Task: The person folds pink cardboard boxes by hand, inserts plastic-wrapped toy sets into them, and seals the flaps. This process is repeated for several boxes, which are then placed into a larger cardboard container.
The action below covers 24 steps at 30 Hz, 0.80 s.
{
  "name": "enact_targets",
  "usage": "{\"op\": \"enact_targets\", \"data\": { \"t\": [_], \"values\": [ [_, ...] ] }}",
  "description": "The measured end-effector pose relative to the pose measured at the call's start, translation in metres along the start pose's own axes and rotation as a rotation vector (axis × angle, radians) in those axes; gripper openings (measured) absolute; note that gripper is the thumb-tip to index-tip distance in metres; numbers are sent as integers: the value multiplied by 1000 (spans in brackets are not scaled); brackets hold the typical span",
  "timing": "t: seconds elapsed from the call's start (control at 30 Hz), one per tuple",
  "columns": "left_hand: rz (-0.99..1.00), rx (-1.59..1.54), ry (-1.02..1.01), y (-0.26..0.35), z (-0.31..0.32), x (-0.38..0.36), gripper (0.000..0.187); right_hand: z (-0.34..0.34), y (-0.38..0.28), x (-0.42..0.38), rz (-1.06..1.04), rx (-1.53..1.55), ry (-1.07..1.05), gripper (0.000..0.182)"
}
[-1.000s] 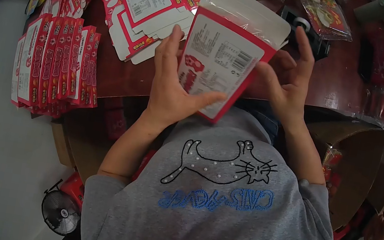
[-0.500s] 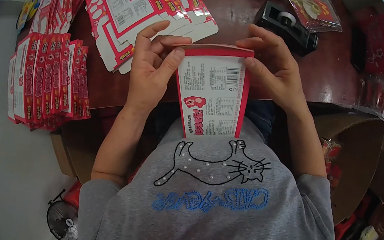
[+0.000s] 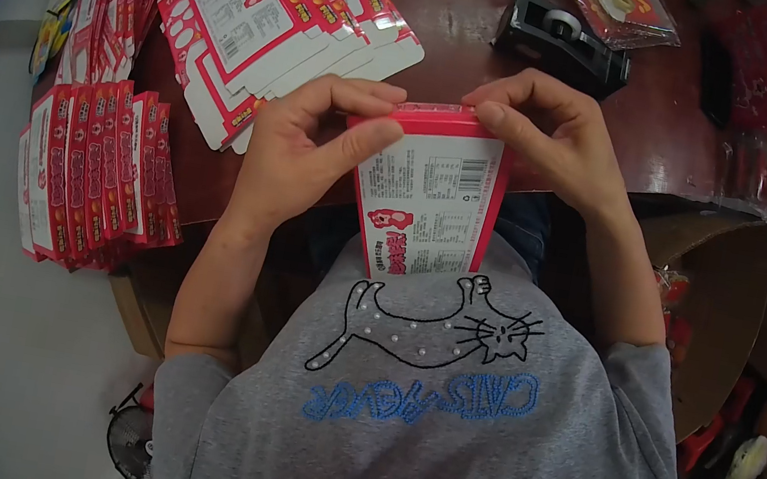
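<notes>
A pink-and-white printed cardboard box (image 3: 426,196) stands between my hands, its barcode side facing up and its lower end against my shirt. My left hand (image 3: 320,133) pinches the box's far left corner, thumb on the printed face and fingers over the far edge. At the far right corner, my right hand (image 3: 548,135) grips with thumb and fingers in the same way. The narrow pink end of the box shows between the two hands, lying across the opening. What is inside the box is hidden.
Flat unfolded cartons (image 3: 268,17) lie in a pile on the dark red table (image 3: 457,44). Folded boxes (image 3: 100,177) are stacked at the left edge. A black tape dispenser (image 3: 563,46) stands beyond my right hand, near plastic-wrapped packets (image 3: 625,11). A fan (image 3: 132,441) stands on the floor.
The far end of the box has gone from a raised flap edge to a folded-over pink end. Both hands have moved closer together along it, and the left fingers now press on it.
</notes>
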<state>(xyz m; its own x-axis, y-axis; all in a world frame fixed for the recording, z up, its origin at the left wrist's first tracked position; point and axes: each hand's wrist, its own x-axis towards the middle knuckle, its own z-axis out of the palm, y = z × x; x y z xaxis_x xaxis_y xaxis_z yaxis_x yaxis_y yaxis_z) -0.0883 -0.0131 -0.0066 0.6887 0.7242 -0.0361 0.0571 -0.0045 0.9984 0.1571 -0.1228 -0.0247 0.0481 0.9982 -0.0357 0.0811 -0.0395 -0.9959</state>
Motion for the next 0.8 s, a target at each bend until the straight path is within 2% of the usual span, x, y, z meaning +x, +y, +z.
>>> {"op": "enact_targets", "data": {
  "t": [0.03,0.1,0.13,0.17,0.23,0.27,0.33,0.37,0.4,0.47,0.5,0.53,0.57,0.6,0.7,0.77,0.8],
  "values": [
    [77,-14,-71,-3,-1,-3,18,0,2,-3,-2,-1,14,23],
    [74,17,-73,-8,-3,-4,17,-3,2,-16,-65,59,-41,25],
    [69,47,-58,-9,-3,-2,16,-8,-5,-21,27,52,-92,33],
    [75,71,-54,-10,-4,3,23,-15,-7,-23,23,37,-65,33],
    [38,48,6,-3,-15,19,39,-30,-4,-25,-419,-485,155,50],
    [-15,65,33,2,-24,31,53,-52,-1,-27,-403,-626,260,69],
    [-96,49,-64,14,-39,54,53,-95,27,-27,-402,-833,522,79],
    [-131,61,-108,12,-43,64,54,-110,42,-28,-377,-1014,589,83],
    [-114,67,-119,-1,-43,72,54,-114,58,-29,-385,-1021,608,83],
    [155,387,-177,-35,-41,86,64,-118,83,-30,-47,-419,442,78],
    [147,689,-144,-34,-32,81,81,-110,77,-31,-57,-520,511,73],
    [156,693,-153,-37,-20,73,81,-92,72,-31,-60,-614,577,68],
    [128,1022,-153,-44,-7,61,92,-81,65,-32,-37,-667,599,58],
    [95,1350,-152,-48,5,51,103,-76,69,-28,-28,-660,603,58],
    [-37,1420,-100,-43,29,30,110,-69,75,-19,-78,-646,664,55],
    [14,1345,-102,-51,23,30,107,-74,61,-12,221,-517,554,44],
    [68,1271,-100,-54,20,29,105,-80,56,-10,222,-518,552,44]
  ]
}}
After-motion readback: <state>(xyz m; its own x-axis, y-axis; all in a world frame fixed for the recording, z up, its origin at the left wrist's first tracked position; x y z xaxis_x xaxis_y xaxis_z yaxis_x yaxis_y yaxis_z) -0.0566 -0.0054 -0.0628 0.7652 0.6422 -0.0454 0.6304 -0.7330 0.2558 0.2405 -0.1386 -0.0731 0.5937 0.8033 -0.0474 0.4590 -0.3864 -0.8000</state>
